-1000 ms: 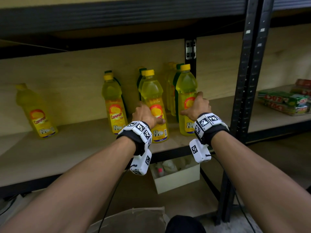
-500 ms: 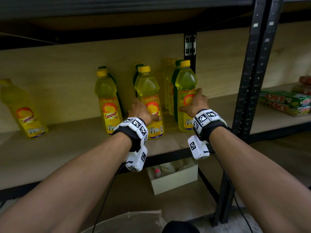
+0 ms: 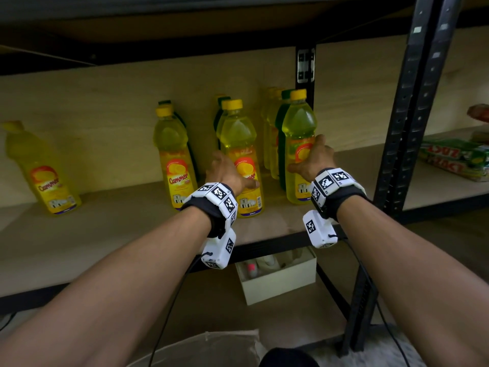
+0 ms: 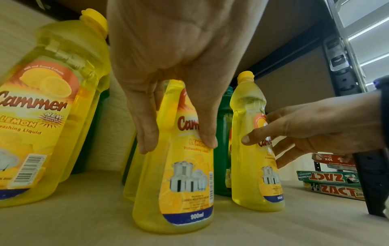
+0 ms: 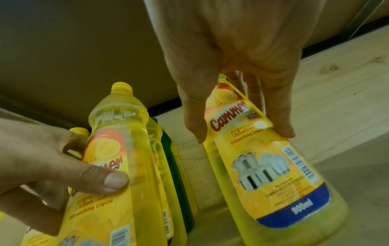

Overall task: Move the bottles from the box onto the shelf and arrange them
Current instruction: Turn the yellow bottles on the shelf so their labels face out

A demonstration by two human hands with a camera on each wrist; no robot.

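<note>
Taking the black upright post (image 3: 412, 123) of the shelf (image 3: 79, 239) as the landmark, the farthest bottle (image 3: 39, 170) to its left leans, blurred, against the back board. Nearer the post stands a second yellow bottle (image 3: 176, 160) with a darker green one half hidden behind it. Next comes the left hand (image 3: 227, 173), its thumb and fingers curled round the label of the middle bottle (image 3: 242, 160), which stands on the shelf; further bottles behind it are mostly covered. Closer to the post, the right hand (image 3: 315, 160) grips the right bottle (image 3: 299, 144) the same way, thumb on the label's front and fingers round its far side, with a green bottle and pale yellow ones crowded behind it, hard to count. Below the shelf, left of the post's foot, a white box (image 3: 277, 282) holds things too dim to name. Right of the post lie green cartons (image 3: 455, 160), partly cut off by the frame edge.
</note>
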